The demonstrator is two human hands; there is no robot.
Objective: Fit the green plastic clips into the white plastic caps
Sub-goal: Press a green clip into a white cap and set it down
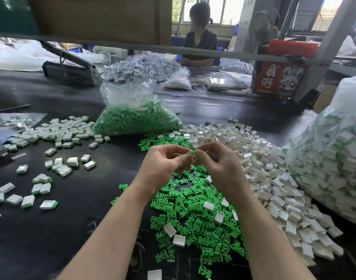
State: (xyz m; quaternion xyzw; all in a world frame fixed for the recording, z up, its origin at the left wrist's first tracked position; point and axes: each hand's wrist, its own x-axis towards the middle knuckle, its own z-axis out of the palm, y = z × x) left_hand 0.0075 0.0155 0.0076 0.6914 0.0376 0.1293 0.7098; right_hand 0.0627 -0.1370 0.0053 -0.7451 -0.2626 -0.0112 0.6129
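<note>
Both hands meet above the dark counter [92, 199]: the left hand [165, 160] pinches a small white square plastic cap [191, 153], the right hand [217, 160] pinching what looks like a green clip, mostly hidden. Mid-fit, I'd say. Next calls for pressing home, then dropping it among finished pieces [60, 166] at nine o'clock.
</note>
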